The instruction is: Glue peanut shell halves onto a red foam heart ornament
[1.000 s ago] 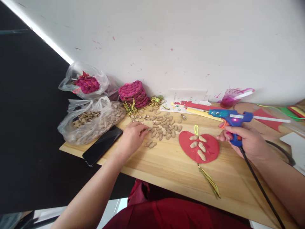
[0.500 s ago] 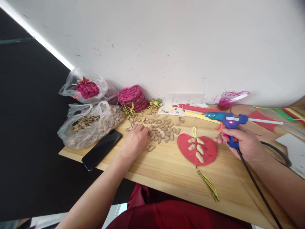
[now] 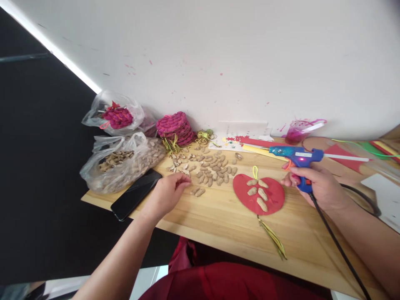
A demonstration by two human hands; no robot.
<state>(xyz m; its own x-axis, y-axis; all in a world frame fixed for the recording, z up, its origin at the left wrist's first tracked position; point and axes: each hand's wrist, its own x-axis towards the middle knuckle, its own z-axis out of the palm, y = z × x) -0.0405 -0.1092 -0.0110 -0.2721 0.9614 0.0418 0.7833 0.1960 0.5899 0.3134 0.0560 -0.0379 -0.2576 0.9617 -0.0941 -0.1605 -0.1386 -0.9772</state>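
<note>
My right hand (image 3: 321, 185) is wrapped round a blue hot glue gun (image 3: 301, 156), its red light lit and a white glue stick poking out of the back. The nozzle points left, above the table. My left hand (image 3: 170, 189) hovers over the wood beside the phone, fingers curled and pressed together; whatever they may hold is hidden. Just past it lie loose peanuts (image 3: 215, 168) in a spread. Between my hands rests a red heart (image 3: 242, 196) with several peanuts set on it in a leaf-like pattern, a yellow loop on top and a yellow-green tassel (image 3: 273, 239) below.
A black phone (image 3: 136, 196) lies by the left edge. Behind it stand plastic bags, one of peanuts (image 3: 117, 160). Stacked purple woven pieces (image 3: 175, 127) lean near the wall. Star cut-outs (image 3: 237, 139) and a pink cup (image 3: 300, 131) sit at the back. The gun's black cord (image 3: 337, 246) trails frontward.
My left hand has drawn back from the loose peanuts, toward the left and nearer to me. The right hand keeps the glue gun almost in place. The view has shifted slightly.
</note>
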